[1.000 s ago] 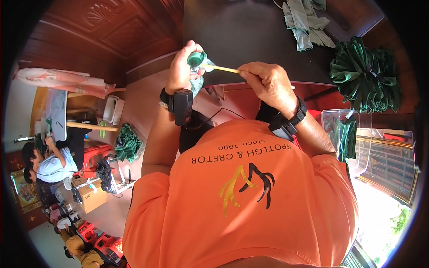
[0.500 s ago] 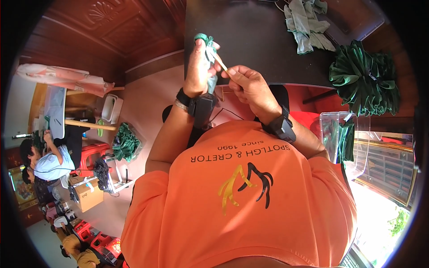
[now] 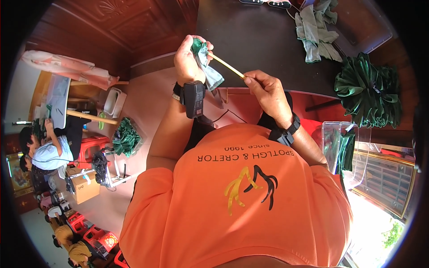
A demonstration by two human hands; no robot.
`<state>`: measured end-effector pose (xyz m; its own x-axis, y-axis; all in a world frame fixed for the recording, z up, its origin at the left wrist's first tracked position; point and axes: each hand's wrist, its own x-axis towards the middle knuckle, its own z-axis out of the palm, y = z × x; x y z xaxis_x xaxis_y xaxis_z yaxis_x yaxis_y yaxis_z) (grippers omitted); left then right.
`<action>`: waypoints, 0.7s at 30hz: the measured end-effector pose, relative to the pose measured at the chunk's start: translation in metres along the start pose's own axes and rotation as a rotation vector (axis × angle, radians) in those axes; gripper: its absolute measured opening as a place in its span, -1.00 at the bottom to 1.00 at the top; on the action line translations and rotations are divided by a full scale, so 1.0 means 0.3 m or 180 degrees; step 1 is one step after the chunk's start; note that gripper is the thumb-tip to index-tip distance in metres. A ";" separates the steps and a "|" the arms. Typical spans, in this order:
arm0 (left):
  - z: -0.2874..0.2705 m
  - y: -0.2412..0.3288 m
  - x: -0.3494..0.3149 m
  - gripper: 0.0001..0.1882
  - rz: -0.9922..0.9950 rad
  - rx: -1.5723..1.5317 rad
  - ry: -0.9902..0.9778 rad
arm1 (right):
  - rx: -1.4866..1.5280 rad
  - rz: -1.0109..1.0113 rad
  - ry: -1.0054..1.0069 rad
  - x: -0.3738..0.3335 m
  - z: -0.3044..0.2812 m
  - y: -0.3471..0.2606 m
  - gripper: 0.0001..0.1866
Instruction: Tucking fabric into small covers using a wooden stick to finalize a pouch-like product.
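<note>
On my feed, L hand (image 3: 187, 61) closes round a green cloth pc (image 3: 212, 77); R hand (image 3: 269, 94) pinches a yellow stick (image 3: 228, 66) by its lower end, tip hidden at cloth/fingers. I'd call this pc approx. midway: dark + pale faces both showing, stick not yet clear. Total left: can't tell. Cloth's nr the black table (image 3: 250, 35), long axis upper-L to lower-R, pale loose end down; stick slants likewise, tip up-L
</note>
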<state>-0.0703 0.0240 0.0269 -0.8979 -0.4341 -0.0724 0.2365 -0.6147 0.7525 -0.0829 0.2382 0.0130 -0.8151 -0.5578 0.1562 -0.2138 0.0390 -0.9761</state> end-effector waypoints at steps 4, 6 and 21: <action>0.052 -0.017 -0.028 -0.67 0.0169 0.0267 -0.0487 | 0.0038 0.0180 -0.0067 0.010 0.002 0.000 -0.82; 0.055 -0.035 -0.035 -0.67 0.0332 0.0581 -0.0831 | 0.0325 0.0259 -0.0082 0.013 0.001 -0.004 -0.83; 0.086 -0.036 -0.043 -0.67 0.0533 0.0830 -0.0884 | 0.0332 0.0389 -0.0225 0.004 -0.013 0.000 -0.82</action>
<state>-0.0709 0.0532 0.0365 -0.9295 -0.2977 0.2177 0.3180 -0.3478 0.8820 -0.0859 0.2407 0.0138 -0.7910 -0.6112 0.0281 -0.0556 0.0260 -0.9981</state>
